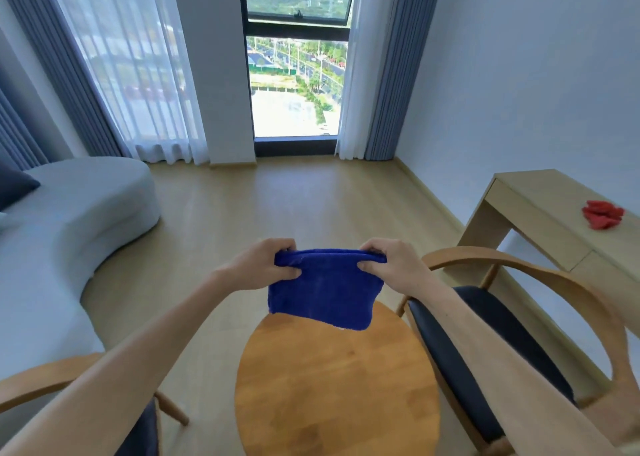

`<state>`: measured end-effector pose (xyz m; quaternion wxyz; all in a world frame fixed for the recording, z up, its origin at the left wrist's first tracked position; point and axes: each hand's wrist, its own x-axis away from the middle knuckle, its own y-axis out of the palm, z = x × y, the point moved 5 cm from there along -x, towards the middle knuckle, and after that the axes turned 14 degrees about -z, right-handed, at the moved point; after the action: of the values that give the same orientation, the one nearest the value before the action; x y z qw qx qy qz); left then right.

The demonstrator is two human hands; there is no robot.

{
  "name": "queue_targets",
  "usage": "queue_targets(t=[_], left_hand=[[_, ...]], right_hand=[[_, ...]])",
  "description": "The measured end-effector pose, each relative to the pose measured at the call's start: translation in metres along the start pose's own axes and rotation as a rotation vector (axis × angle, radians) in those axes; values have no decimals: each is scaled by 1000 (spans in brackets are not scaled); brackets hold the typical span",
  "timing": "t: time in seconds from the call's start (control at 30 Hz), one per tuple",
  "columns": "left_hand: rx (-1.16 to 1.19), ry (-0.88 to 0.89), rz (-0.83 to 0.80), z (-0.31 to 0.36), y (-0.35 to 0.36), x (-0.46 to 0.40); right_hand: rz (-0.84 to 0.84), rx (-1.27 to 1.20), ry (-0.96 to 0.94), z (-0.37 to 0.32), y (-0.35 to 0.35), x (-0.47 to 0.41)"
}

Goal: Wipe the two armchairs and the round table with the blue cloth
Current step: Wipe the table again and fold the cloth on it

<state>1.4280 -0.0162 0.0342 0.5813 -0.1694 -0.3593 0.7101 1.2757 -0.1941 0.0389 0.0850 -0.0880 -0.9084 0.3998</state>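
Blue cloth [322,291] held up folded above the round tabletop [337,386], top corners pinched by left hand [268,265] and right hand [393,265], an armchair [512,334] at either side, no legible writing.

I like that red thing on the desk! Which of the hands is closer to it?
Right. The right hand grips the blue cloth's right corner, on the side towards the desk with the red thing. The left hand grips the left corner, farther away.
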Motion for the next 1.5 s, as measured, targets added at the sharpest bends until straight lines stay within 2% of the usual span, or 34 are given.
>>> queue_targets(t=[0.07,0.1,0.17,0.2,0.3,0.33,0.43,0.57,0.63,0.7,0.77,0.8,0.87,0.97,1.03,1.23,1.37,1.5], left_hand=[[-5,28,-98,15,7,4],[34,47,-208,24,13,7],[207,79,-436,43,26,14],[299,98,-451,53,28,15],[359,105,-170,72,17,3],[338,106,-142,80,19,-3],[387,129,-250,102,33,-20],[354,138,-216,131,39,-37],[355,148,-164,144,42,-43],[339,145,-115,153,44,-45],[331,120,-44,156,43,-45],[340,98,8,155,41,-43],[340,42,124,147,38,-37],[119,-105,239,130,38,-25],[43,-176,292,117,48,-16],[347,-228,416,70,94,-10],[602,-305,317,21,141,-19],[754,-397,221,-33,205,-20]], right_hand=[[13,47,-35,-5,-2,5],[18,49,-73,-9,-5,8],[-6,21,-166,-19,-12,12],[-38,15,-219,-26,-14,14],[-144,40,-390,-49,-12,22],[-155,65,-429,-52,-13,25],[-122,113,-474,-43,-32,36],[-82,-39,-434,-8,-61,53],[-196,-285,-347,16,-66,58],[-422,-449,-221,43,-56,59],[-545,-326,-157,62,-47,62],[-508,-198,-143,68,-46,60],[-315,-69,-162,76,-51,55],[-83,-125,-209,87,-65,50],[-16,-186,-230,90,-70,49],[-86,-316,-169,112,-43,47],[-192,-393,-46,147,0,46],[-272,-434,97,186,58,55]])
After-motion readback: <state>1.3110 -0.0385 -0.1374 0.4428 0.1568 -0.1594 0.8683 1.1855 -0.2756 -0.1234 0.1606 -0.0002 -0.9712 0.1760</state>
